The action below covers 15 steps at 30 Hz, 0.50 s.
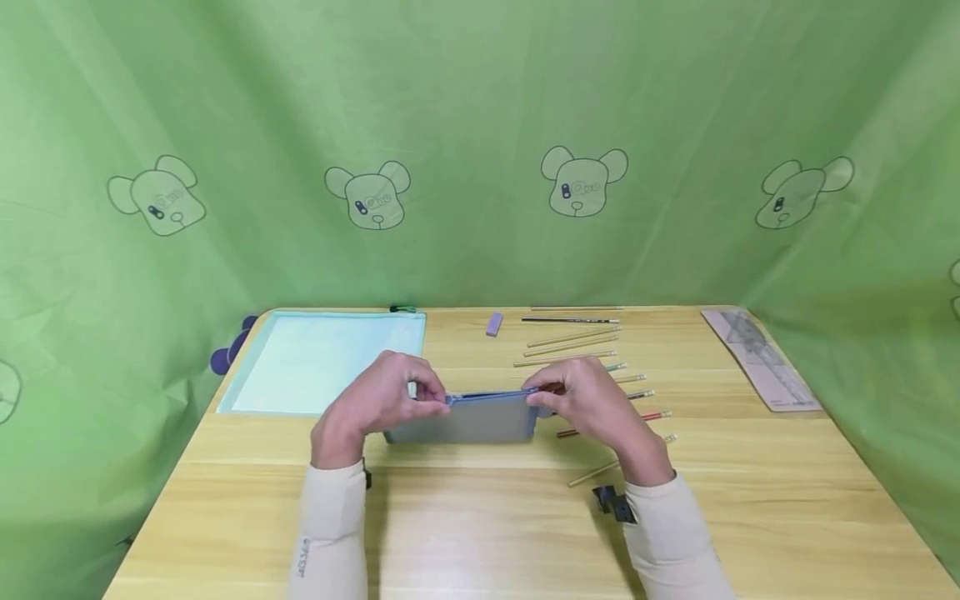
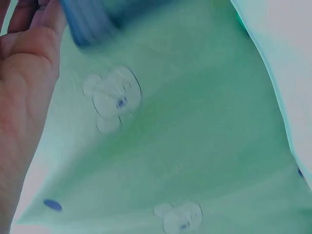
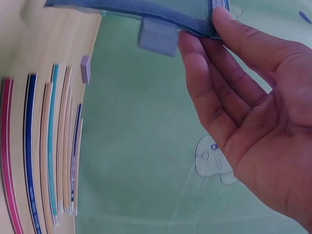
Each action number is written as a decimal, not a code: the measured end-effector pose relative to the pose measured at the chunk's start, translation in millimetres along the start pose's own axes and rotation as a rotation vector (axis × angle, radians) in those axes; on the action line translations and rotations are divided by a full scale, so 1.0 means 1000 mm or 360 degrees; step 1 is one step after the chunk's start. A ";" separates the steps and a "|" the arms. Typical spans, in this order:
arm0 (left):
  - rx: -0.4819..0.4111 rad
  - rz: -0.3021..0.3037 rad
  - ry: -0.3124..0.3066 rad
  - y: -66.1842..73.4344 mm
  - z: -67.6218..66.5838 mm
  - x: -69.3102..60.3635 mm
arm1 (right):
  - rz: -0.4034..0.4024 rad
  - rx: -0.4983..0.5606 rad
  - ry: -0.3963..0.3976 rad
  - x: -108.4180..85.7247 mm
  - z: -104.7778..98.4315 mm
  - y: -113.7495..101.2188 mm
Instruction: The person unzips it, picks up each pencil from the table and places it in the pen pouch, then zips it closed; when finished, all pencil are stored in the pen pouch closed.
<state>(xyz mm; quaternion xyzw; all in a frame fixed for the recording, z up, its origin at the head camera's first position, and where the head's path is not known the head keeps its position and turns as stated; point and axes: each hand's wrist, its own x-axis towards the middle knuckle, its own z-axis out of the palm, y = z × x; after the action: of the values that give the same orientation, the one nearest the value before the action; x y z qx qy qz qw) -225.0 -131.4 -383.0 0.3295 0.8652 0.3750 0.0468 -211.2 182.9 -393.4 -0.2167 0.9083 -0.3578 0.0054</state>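
Observation:
A greyish see-through pouch (image 1: 465, 423) with a blue zipped edge hangs upright between both hands, above the middle of the table. At its top left corner my left hand (image 1: 384, 398) pinches the blue edge between thumb and fingers. The right hand (image 1: 588, 402) pinches the top right corner. In the right wrist view, thumb and fingertips grip the pouch's blue trim (image 3: 136, 6), and a ribbed fabric tab (image 3: 158, 36) sticks out beside them. Seen from the left wrist, the pouch's blue corner (image 2: 90, 22) is blurred next to the fingers. The pouch's far side is hidden.
Several pencils (image 1: 572, 336) lie in a row behind and right of the pouch. A purple eraser (image 1: 493, 324) lies at the back. To the left rests a larger teal-edged pouch (image 1: 322, 358); far right, a ruler set (image 1: 761, 358). Green curtain (image 1: 480, 250) surrounds the table.

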 end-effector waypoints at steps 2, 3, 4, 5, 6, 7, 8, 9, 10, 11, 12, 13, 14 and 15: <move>-0.0003 -0.0061 0.0038 -0.006 -0.007 -0.010 | 0.0018 -0.0010 -0.0005 -0.001 -0.004 0.005; 0.0000 -0.0090 0.0060 -0.009 -0.010 -0.015 | 0.0025 -0.0014 -0.0002 -0.002 -0.006 0.008; 0.0006 -0.0116 0.0089 -0.012 -0.014 -0.021 | 0.0031 -0.0024 0.0008 -0.002 -0.009 0.010; 0.0021 -0.0146 0.0120 -0.015 -0.018 -0.026 | 0.0043 -0.0032 0.0023 -0.003 -0.012 0.012; 0.0027 -0.0188 0.0145 -0.018 -0.022 -0.031 | 0.0061 -0.0028 0.0036 -0.004 -0.014 0.015; 0.0037 -0.0223 0.0166 -0.021 -0.025 -0.036 | 0.0073 -0.0024 0.0046 -0.005 -0.016 0.017; 0.0045 -0.0252 0.0181 -0.023 -0.028 -0.041 | 0.0079 -0.0012 0.0047 -0.005 -0.018 0.018; 0.0054 -0.0285 0.0190 -0.024 -0.031 -0.044 | 0.0079 -0.0003 0.0043 -0.006 -0.018 0.020; 0.0058 -0.0308 0.0194 -0.026 -0.033 -0.047 | 0.0074 0.0008 0.0037 -0.006 -0.018 0.020; 0.0057 -0.0327 0.0191 -0.026 -0.034 -0.049 | 0.0068 0.0024 0.0028 -0.005 -0.017 0.021; 0.0046 -0.0338 0.0178 -0.027 -0.035 -0.050 | 0.0057 0.0037 0.0015 -0.005 -0.016 0.021; 0.0042 -0.0344 0.0163 -0.027 -0.036 -0.051 | 0.0044 0.0037 0.0006 -0.004 -0.015 0.021; 0.0033 -0.0354 0.0146 -0.027 -0.037 -0.051 | 0.0033 0.0033 0.0002 -0.004 -0.014 0.020; 0.0031 -0.0362 0.0130 -0.028 -0.037 -0.051 | 0.0030 0.0026 0.0003 -0.003 -0.012 0.020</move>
<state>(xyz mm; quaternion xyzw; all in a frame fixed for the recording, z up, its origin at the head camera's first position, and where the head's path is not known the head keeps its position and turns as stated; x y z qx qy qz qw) -212.2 -198.5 -384.1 0.2143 0.9017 0.3720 0.0506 -218.3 205.3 -398.1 -0.2076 0.9073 -0.3655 0.0096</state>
